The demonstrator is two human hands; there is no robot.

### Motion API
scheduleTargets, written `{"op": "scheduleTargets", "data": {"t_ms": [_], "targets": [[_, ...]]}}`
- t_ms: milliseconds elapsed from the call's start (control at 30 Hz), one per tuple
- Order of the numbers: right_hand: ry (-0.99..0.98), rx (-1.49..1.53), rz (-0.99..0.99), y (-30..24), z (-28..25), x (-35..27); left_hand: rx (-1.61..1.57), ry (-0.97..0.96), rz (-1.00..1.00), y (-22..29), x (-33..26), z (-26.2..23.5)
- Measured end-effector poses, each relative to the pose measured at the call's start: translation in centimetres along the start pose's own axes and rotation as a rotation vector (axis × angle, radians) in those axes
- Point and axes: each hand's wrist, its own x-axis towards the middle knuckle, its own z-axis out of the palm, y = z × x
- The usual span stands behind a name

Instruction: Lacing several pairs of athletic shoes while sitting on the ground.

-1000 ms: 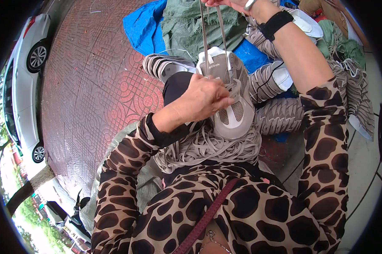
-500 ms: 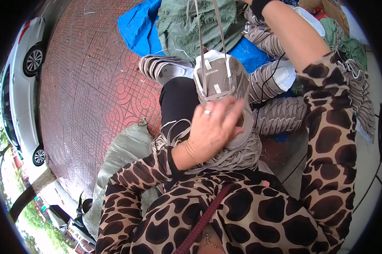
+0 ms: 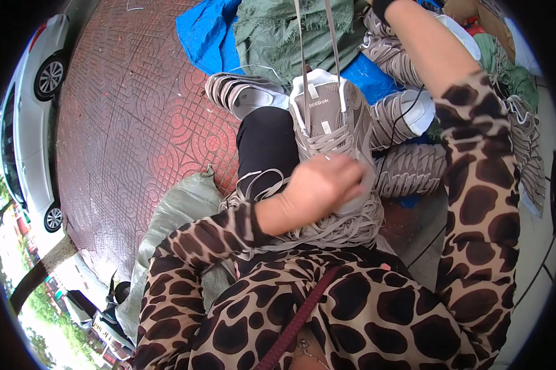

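Observation:
A taupe mesh sneaker (image 3: 327, 117) with white lining stands toe toward me over my lap. Its two long lace ends (image 3: 334, 43) run taut up past the top edge. My left hand (image 3: 324, 188) lies over the lower lacing and toe, fingers curled and slightly blurred; whatever they pinch is hidden. My right arm stretches to the top edge, where a black band (image 3: 383, 7) circles the wrist; the hand itself is cut off. Beneath the sneaker a heap of loose beige laces (image 3: 346, 228) covers my lap.
Stacked shoe uppers (image 3: 410, 168) lie to the right, and another stack (image 3: 238, 92) sits at the far left. Green sacking (image 3: 296, 37) and blue sheeting (image 3: 207, 34) lie beyond. A pale sack (image 3: 188, 203) rests beside my left arm. A silver car (image 3: 34, 123) stands on the left.
My left hand has gone from spread fingers to curled ones over the lower lacing. The view has shifted a little, and the lace ends stay taut.

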Motion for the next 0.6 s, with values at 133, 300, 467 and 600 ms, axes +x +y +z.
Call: {"op": "scheduleTargets", "data": {"t_ms": [133,300,467,600], "targets": [[-0.036,0.683,0.245,-2.1,-3.1,-0.4,-0.146,0.440,-0.434,-5.5,2.8,-5.0],[0.036,0.788,0.454,-7.2,-6.5,0.5,-0.751,0.019,-0.386,-7.7,5.5,-8.4],[-0.132,0.394,0.838,-5.2,-9.0,-3.6,-1.006,0.113,-0.407,-5.1,10.0,-10.1],[0.036,-0.181,0.578,-4.1,-8.5,-9.7,-0.945,-0.110,-0.363,-4.3,13.5,-11.8]]}}
